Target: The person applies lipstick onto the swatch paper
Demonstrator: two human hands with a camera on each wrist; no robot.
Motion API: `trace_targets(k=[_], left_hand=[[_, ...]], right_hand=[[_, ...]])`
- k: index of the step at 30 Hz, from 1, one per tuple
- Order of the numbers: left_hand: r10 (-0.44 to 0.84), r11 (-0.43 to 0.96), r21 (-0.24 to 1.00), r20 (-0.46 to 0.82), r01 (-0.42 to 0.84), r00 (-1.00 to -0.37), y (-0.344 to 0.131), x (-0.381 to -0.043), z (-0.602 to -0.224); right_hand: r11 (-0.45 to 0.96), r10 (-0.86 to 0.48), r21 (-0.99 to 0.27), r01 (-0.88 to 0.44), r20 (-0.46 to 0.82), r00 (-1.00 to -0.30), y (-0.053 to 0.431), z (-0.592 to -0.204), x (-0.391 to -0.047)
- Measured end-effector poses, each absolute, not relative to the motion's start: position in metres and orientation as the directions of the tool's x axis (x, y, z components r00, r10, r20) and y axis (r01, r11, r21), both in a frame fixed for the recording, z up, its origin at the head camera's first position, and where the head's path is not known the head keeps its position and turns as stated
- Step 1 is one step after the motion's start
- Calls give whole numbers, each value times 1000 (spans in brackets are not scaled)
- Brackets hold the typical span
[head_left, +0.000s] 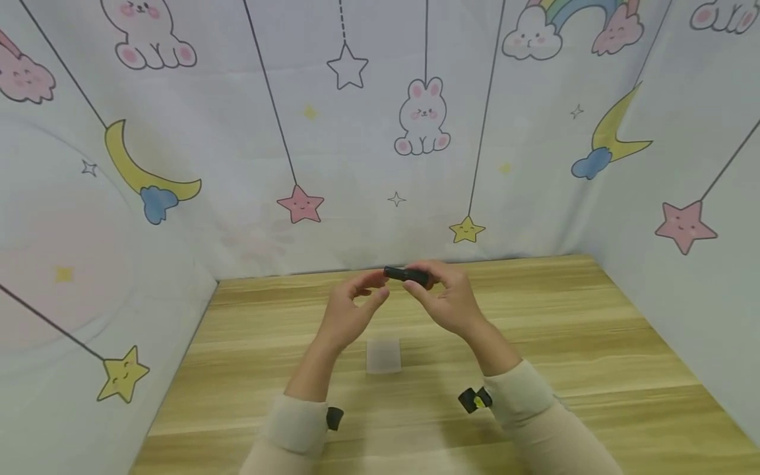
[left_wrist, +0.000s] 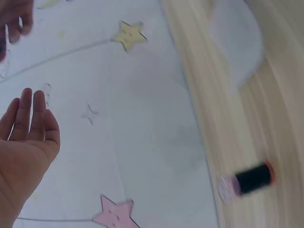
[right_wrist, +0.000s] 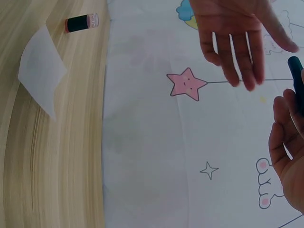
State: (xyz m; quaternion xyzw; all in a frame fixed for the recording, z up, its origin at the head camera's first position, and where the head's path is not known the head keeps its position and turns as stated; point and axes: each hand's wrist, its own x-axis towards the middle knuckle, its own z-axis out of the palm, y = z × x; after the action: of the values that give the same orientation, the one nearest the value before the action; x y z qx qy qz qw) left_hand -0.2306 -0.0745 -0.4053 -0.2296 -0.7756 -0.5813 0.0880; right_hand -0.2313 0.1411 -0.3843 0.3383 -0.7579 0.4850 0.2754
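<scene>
My right hand (head_left: 449, 298) holds a slim black flashlight (head_left: 410, 275) between thumb and fingers, its thinner end pointing left. That same flashlight (right_wrist: 297, 78) is cut off by the edge of the right wrist view. Beside the thinner end is my left hand (head_left: 350, 313); its fingers look extended and parted in the right wrist view, and whether a fingertip touches the flashlight I cannot tell. Both hands are raised above the table. A thin white sheet (head_left: 383, 357) lies below them on the wood surface.
A small dark cylinder (left_wrist: 254, 178) with one clear end and one reddish end lies near the table's back edge in the wrist views. The wooden table (head_left: 255, 369) meets printed cloth walls (head_left: 368, 152) at the back and sides.
</scene>
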Motion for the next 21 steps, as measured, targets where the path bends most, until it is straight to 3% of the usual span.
trace_targets(k=[7,13,21], left_hand=[[214,77,919,363,386,-907,-58,-224,-388],[191,-28,917,396,398,-898,-54,-222,-383],[66,-166,880,460,445,-886,-48,-217,-376]], right_hand=[[288,-252,-572,-768,728,-637,134,-382,-228],[271,-248,-576,-771,732,-634,129,-377,-224],[175,-267,-609,-774,727,-632,113,-349,-199]])
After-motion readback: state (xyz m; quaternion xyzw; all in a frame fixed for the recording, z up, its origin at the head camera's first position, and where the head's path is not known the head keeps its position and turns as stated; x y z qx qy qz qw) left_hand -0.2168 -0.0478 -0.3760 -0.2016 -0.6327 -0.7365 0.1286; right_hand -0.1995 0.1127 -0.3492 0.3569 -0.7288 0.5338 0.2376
